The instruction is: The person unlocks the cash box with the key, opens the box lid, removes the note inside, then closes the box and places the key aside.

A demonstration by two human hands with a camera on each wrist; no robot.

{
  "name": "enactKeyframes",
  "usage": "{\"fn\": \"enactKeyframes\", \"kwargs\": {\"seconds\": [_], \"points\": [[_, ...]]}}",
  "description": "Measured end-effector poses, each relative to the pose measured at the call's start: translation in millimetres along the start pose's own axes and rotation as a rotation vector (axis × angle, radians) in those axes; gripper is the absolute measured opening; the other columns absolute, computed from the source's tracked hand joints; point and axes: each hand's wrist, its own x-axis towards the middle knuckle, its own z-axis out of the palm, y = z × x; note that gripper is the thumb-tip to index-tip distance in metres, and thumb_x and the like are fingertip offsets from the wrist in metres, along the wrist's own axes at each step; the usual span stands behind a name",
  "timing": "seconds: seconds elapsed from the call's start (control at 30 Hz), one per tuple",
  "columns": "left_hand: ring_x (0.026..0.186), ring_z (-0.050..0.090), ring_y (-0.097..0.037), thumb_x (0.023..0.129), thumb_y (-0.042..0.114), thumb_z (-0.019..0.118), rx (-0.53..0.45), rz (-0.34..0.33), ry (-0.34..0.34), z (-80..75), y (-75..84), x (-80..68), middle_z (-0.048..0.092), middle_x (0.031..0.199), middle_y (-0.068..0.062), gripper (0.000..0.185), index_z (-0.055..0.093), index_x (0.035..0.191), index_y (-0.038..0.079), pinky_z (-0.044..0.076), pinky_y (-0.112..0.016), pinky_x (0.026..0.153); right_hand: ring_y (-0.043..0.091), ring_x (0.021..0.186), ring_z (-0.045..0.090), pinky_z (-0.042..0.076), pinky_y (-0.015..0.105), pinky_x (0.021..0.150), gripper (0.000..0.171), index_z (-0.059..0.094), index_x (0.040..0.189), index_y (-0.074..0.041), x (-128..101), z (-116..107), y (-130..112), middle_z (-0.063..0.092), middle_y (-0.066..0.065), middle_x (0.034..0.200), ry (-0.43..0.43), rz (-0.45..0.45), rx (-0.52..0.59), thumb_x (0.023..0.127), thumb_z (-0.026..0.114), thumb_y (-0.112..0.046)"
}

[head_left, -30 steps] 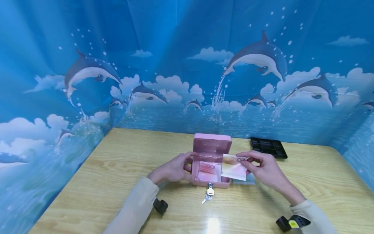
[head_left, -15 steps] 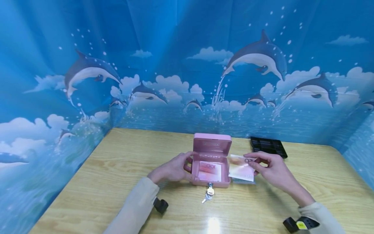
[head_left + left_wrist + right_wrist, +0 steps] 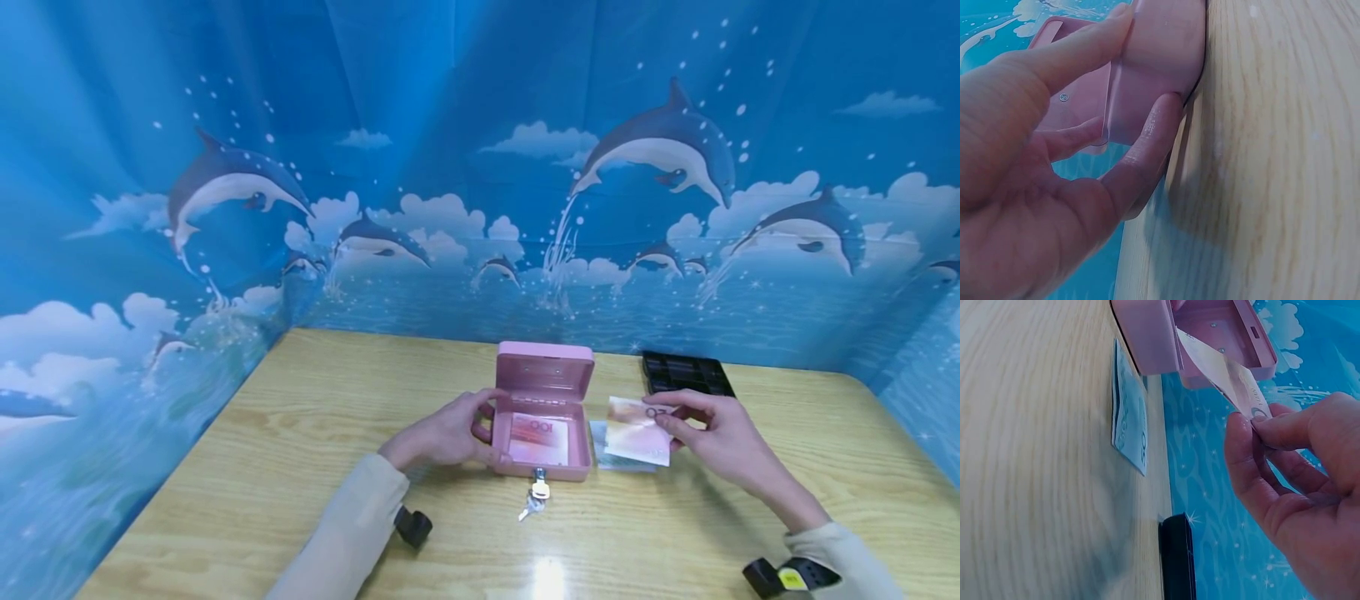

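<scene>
A small pink cash box [image 3: 546, 379] stands on the table with its lid raised. Inside lies a reddish 100 banknote [image 3: 538, 442]. My left hand [image 3: 453, 429] grips the left side of the box, thumb and fingers spread along its wall, as the left wrist view shows close up. To the right of the box, my right hand [image 3: 720, 429] pinches a pale orange-pink banknote [image 3: 637, 435] between thumb and fingertips. Below this note, folded blue-green banknotes [image 3: 1129, 412] marked 50 rest on the table, partly covered in the head view.
Keys [image 3: 534, 502] hang from the lock at the box's front. A black compartment tray [image 3: 686, 375] sits at the back right, partly behind my right hand. The wooden table [image 3: 360, 375] ends at a blue dolphin-print curtain [image 3: 450, 167].
My right hand has drawn the orange-pink banknote rightward, from over the box to over the blue-green banknotes. My left hand and the box have stayed in place.
</scene>
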Motion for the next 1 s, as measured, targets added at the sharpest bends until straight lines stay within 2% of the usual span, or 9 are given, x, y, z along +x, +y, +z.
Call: {"fn": "enactKeyframes", "kwargs": {"seconds": [0.47, 0.77, 1.0], "points": [[0.108, 0.066, -0.022, 0.080, 0.009, 0.086, -0.016, -0.001, -0.004, 0.3, -1.7, -0.3, 0.057, 0.130, -0.015, 0.094, 0.033, 0.158, 0.012, 0.058, -0.040, 0.100, 0.003, 0.076, 0.067, 0.062, 0.030, 0.062, 0.029, 0.070, 0.128, -0.007, -5, -13, 10, 0.072, 0.020, 0.123, 0.000, 0.071, -0.056, 0.099, 0.066, -0.009], [0.107, 0.066, -0.021, 0.081, 0.009, 0.085, -0.010, -0.001, -0.007, 0.1, -1.6, -0.3, 0.058, 0.128, -0.014, 0.092, 0.034, 0.157, 0.012, 0.058, -0.040, 0.099, -0.003, 0.085, 0.066, 0.062, 0.029, 0.064, 0.029, 0.071, 0.127, -0.007, -7, -21, 20, 0.070, 0.021, 0.126, -0.014, 0.103, -0.091, 0.098, 0.066, -0.006], [0.108, 0.067, -0.022, 0.080, 0.008, 0.086, -0.018, -0.001, -0.007, 0.4, -1.7, 0.6, 0.058, 0.129, -0.014, 0.093, 0.034, 0.157, 0.012, 0.058, -0.040, 0.100, -0.005, 0.088, 0.063, 0.061, 0.028, 0.064, 0.029, 0.071, 0.128, -0.010, -6, -30, 26, 0.069, 0.020, 0.128, -0.027, 0.142, -0.140, 0.099, 0.067, -0.014]]}}
